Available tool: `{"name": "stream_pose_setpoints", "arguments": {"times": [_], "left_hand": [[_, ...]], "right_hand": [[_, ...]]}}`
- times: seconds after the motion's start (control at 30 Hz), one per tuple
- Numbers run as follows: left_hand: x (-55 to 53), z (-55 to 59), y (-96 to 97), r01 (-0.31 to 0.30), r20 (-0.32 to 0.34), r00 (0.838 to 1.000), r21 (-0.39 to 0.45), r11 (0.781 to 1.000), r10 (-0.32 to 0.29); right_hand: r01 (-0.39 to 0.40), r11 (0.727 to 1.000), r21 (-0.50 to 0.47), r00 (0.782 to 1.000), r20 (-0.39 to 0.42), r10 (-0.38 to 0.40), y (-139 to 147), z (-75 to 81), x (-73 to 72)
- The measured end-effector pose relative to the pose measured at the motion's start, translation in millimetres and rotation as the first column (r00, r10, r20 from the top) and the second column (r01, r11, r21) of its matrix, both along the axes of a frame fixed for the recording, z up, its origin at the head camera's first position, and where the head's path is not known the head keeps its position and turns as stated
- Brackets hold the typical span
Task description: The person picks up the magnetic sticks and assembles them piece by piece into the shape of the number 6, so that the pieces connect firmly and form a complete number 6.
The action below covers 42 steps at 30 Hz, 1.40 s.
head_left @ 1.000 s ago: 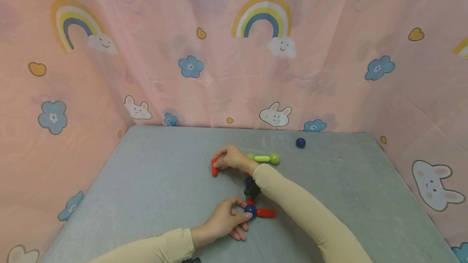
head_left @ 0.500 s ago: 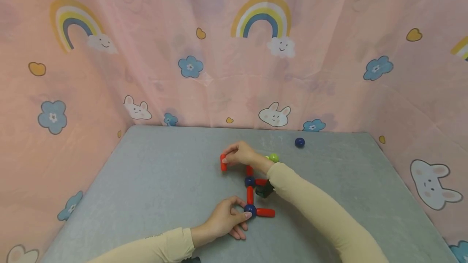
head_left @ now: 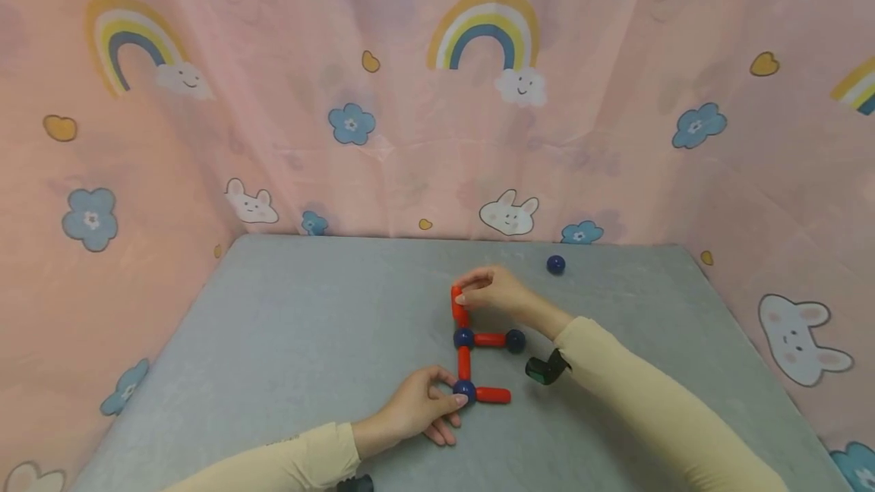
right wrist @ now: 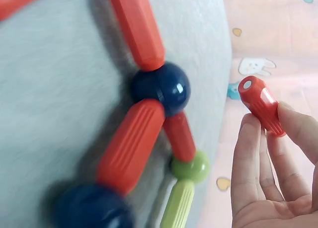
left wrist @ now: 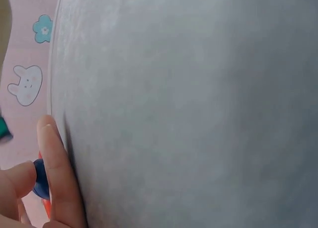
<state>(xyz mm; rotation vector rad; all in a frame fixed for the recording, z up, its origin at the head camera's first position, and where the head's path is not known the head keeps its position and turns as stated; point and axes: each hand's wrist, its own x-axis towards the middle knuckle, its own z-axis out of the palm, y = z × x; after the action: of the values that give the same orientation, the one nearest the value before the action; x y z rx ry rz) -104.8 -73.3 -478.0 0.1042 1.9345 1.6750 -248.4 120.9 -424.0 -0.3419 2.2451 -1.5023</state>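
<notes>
My left hand (head_left: 418, 403) pinches a blue ball (head_left: 464, 391) at the near end of a joined set of magnetic rods and balls. A red rod (head_left: 494, 395) sticks out rightward from that ball, and another red rod (head_left: 465, 364) links it to the middle blue ball (head_left: 463, 337). From there a red rod (head_left: 489, 340) reaches a dark blue ball (head_left: 516, 340). My right hand (head_left: 504, 294) holds a loose red rod (right wrist: 262, 106) between thumb and fingers, raised off the table. The right wrist view shows a green ball (right wrist: 190, 167) and green rod (right wrist: 178, 204); the head view hides them.
One loose blue ball (head_left: 556, 264) lies near the back edge of the grey table (head_left: 328, 302). A pink patterned curtain (head_left: 383, 173) rises behind the table and along its sides. A dark wrist camera (head_left: 545, 369) hangs beneath the right sleeve.
My right hand has moved right with the red rod, from left of the joined pieces to above their far end. The middle of the set has come into sight. My left hand stays put.
</notes>
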Motion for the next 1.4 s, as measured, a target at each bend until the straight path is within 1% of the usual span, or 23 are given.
{"name": "stream_pose_setpoints", "arguments": {"times": [0.13,0.3,0.4,0.47,0.57,0.63,0.73,0.8,0.87,0.9,1.0,1.1,1.13,1.17,1.23,1.3,1.37,1.4], "left_hand": [[-2.2,1.0,-1.6,0.01,-0.02,1.0,-0.004,1.0,-0.01],[-6.8,4.9,-2.3,-0.008,-0.07,0.997,-0.031,0.999,0.006],[-11.0,6.5,-3.0,-0.009,-0.145,0.989,-0.066,0.998,0.0],[-14.5,8.4,-3.4,-0.007,-0.216,0.976,-0.105,0.994,-0.016],[-21.4,12.1,-2.7,-0.004,-0.328,0.943,-0.153,0.988,-0.047],[-27.4,15.0,-1.3,-0.001,-0.394,0.916,-0.171,0.985,-0.068],[-37.4,19.5,3.1,0.004,-0.476,0.874,-0.193,0.981,-0.097],[-44.0,23.2,7.3,0.002,-0.515,0.849,-0.214,0.977,-0.115],[-51.1,25.7,12.5,0.002,-0.543,0.829,-0.236,0.972,-0.134],[-54.4,27.0,15.3,0.003,-0.552,0.822,-0.246,0.969,-0.142],[-64.9,28.9,23.7,0.017,-0.567,0.806,-0.261,0.965,-0.167],[-74.1,30.0,32.0,0.037,-0.582,0.789,-0.274,0.961,-0.197],[-76.9,30.0,34.6,0.046,-0.59,0.78,-0.282,0.958,-0.211],[-79.6,30.0,37.0,0.052,-0.601,0.767,-0.29,0.956,-0.224],[-84.6,29.1,41.6,0.06,-0.624,0.737,-0.324,0.944,-0.261],[-89.2,28.3,45.9,0.066,-0.639,0.712,-0.353,0.933,-0.293],[-93.3,27.7,50.2,0.068,-0.648,0.69,-0.385,0.92,-0.322],[-95.2,27.5,52.4,0.072,-0.646,0.686,-0.397,0.915,-0.335]], "right_hand": [[0.046,0.997,0.068,0.999,0.001,-0.046,24,-0.9,12.3],[0.094,0.992,0.085,0.995,0.007,-0.095,53,-4.4,26.5],[0.114,0.989,0.094,0.993,0.006,-0.115,68,-5.2,36.0],[0.123,0.987,0.099,0.992,0.011,-0.124,77,-5.1,42.7],[0.121,0.987,0.101,0.992,0.021,-0.124,88,-7.0,51.7],[0.12,0.988,0.1,0.992,0.024,-0.123,93,-9.9,57.3],[0.122,0.988,0.093,0.991,0.036,-0.126,99,-15.6,65.7],[0.138,0.986,0.088,0.988,0.061,-0.144,100,-19.2,71.1],[0.156,0.984,0.082,0.982,0.093,-0.163,100,-22.2,76.1],[0.163,0.983,0.081,0.98,0.106,-0.171,100,-23.5,78.3],[0.18,0.982,0.062,0.974,0.131,-0.187,98,-27.9,83.5],[0.18,0.983,0.042,0.972,0.145,-0.184,97,-32.1,87.3],[0.184,0.982,0.035,0.97,0.153,-0.188,97,-33.5,88.4],[0.184,0.983,0.028,0.97,0.158,-0.186,96,-34.6,89.4],[0.19,0.982,0.021,0.967,0.17,-0.191,94,-35.9,91.5],[0.2,0.98,0.017,0.964,0.177,-0.2,93,-36.9,93.0],[0.211,0.977,0.012,0.961,0.182,-0.21,91,-37.4,94.1],[0.22,0.975,0.011,0.958,0.185,-0.218,91,-37.5,94.5]]}}
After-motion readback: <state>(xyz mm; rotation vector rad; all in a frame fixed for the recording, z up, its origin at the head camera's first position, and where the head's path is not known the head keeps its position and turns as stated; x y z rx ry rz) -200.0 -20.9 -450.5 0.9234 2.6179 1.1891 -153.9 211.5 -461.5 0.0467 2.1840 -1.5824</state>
